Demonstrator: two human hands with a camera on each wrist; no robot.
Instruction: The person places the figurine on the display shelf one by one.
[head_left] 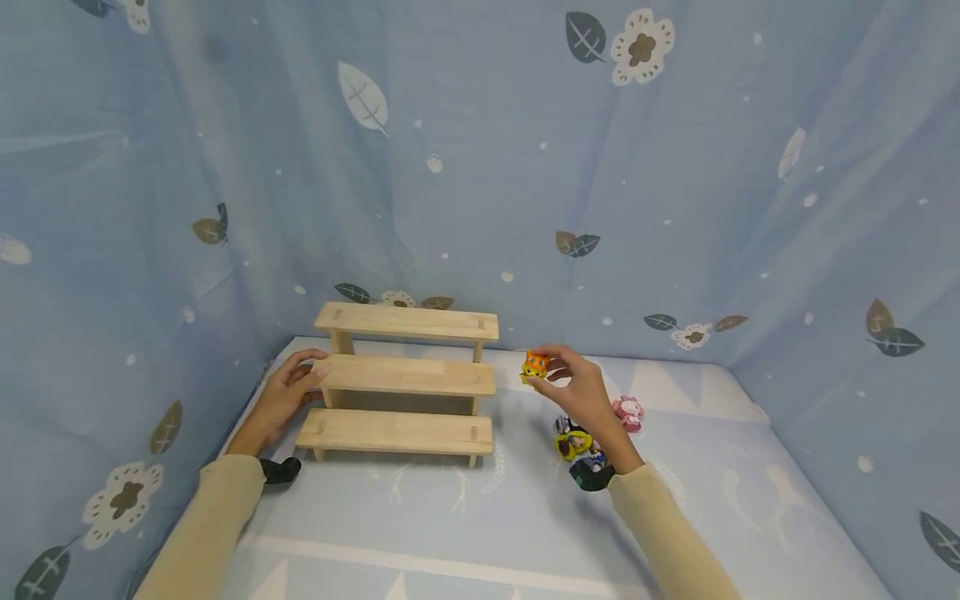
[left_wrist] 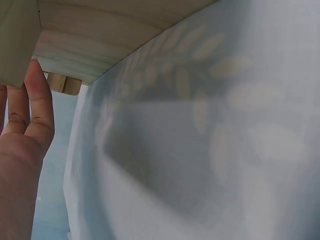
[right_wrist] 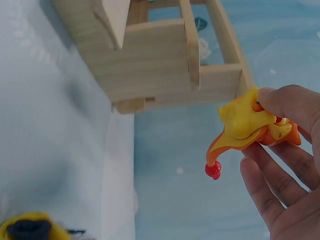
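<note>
My right hand (head_left: 581,387) pinches a small yellow and orange figurine (head_left: 534,365) between thumb and fingers, in the air right of a three-tier wooden display stand (head_left: 408,375). Close up in the right wrist view, the figurine (right_wrist: 242,117) has a yellow head and an orange tail with a red tip. The left hand (head_left: 288,392) grips the left end of the stand's middle shelf. From the left wrist camera, its fingers (left_wrist: 40,105) reach up behind a board, which hides some of the fingertips.
Below the right forearm lie several small figurines, one with a yellow rim (head_left: 573,444). A pink figurine (head_left: 628,413) stands to their right. Patterned blue cloth (head_left: 480,167) hangs behind and at both sides; a pale printed cloth (head_left: 420,517) covers the surface.
</note>
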